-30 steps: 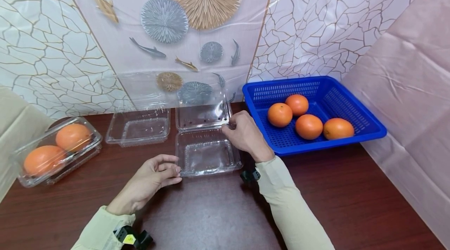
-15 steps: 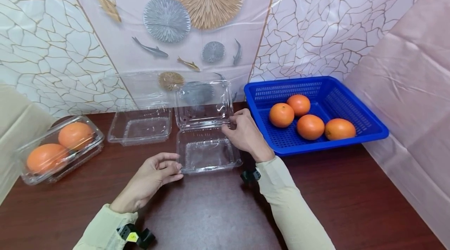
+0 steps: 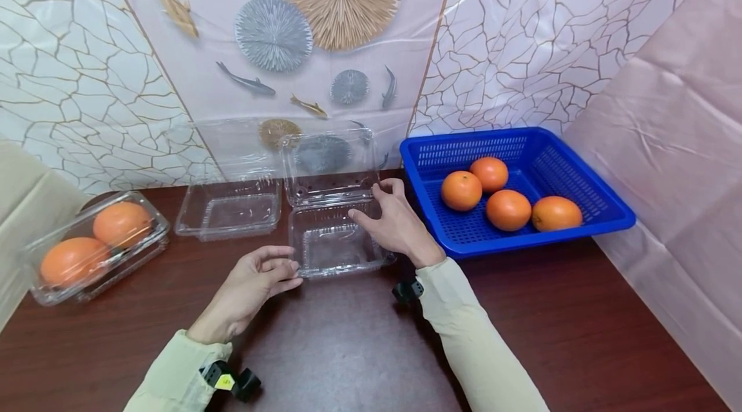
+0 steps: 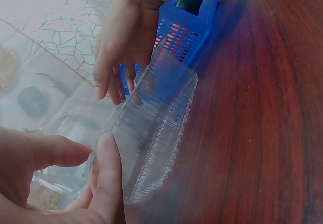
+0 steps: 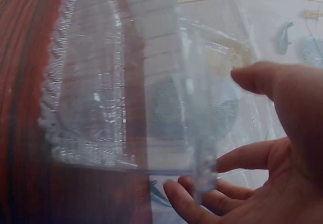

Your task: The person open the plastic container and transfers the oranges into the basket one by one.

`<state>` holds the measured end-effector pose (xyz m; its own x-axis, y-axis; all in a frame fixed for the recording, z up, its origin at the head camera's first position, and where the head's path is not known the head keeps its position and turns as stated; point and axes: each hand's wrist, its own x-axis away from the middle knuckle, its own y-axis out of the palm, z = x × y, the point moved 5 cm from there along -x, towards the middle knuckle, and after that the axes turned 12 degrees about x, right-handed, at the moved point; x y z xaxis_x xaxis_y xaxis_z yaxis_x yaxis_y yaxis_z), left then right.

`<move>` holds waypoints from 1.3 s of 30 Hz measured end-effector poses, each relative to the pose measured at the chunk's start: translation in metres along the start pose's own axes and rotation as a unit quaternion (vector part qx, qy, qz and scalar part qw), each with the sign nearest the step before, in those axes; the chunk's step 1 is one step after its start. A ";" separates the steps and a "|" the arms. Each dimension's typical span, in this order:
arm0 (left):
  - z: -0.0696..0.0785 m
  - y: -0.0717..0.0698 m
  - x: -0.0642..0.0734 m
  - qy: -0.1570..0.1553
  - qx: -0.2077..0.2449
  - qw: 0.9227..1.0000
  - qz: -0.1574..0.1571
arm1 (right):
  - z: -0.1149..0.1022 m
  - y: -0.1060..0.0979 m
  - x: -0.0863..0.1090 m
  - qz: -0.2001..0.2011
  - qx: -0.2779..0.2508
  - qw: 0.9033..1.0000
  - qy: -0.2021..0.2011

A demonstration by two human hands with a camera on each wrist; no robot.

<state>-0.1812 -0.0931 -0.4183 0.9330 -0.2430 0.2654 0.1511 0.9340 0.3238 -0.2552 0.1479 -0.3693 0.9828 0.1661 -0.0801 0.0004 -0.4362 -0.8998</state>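
A clear plastic clamshell container [image 3: 339,241] lies opened on the table, its lid [image 3: 330,164] tilted up behind the base. My left hand [image 3: 252,286] pinches the base's front left corner between thumb and fingers; the left wrist view shows this rim held between thumb [image 4: 60,151] and fingers. At the container's right side is my right hand [image 3: 400,222], thumb and fingers spread. In the right wrist view its fingers [image 5: 247,158] lie against the container's end near the hinge, while the thumb [image 5: 257,77] stands apart from the rim.
To the right, a blue plastic basket [image 3: 545,241] holds several oranges [image 3: 509,210]. A second opened clear container [image 3: 232,212] stands left of the first. At far left, a closed one [image 3: 124,248] contains two oranges [image 3: 75,262]. A patterned sheet [image 3: 348,26] hangs behind the table [image 3: 342,347].
The container has shifted slightly away from me and its lid stands more upright. My right hand has moved a little left, its thumb and fingers spreading wider. My left hand keeps its pinch.
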 end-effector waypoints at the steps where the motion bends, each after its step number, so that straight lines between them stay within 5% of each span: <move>1: 0.000 0.000 -0.001 0.001 0.003 1.000 -0.001 | 0.000 0.001 0.000 -0.004 0.001 1.000 0.001; 10: -0.001 0.003 -0.007 0.001 0.009 1.000 0.016 | 0.002 0.006 0.001 -0.005 -0.008 1.000 -0.026; 20: 0.002 0.004 -0.015 0.001 0.023 0.999 0.045 | 0.003 0.009 0.002 -0.046 -0.009 0.999 -0.008; 32: 0.006 0.008 -0.024 0.008 0.066 0.994 0.082 | -0.004 -0.008 0.015 -0.128 0.083 0.988 -0.012; 39: 0.003 0.011 -0.032 0.018 0.090 0.991 0.097 | -0.005 -0.011 0.013 -0.108 0.102 0.989 -0.022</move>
<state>-0.2102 -0.0763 -0.4201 0.9506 -0.0506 0.3062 -0.0900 0.8993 0.4280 -0.2415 0.1503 -0.3583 0.9547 0.2767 0.1091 0.1680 -0.1987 -0.9656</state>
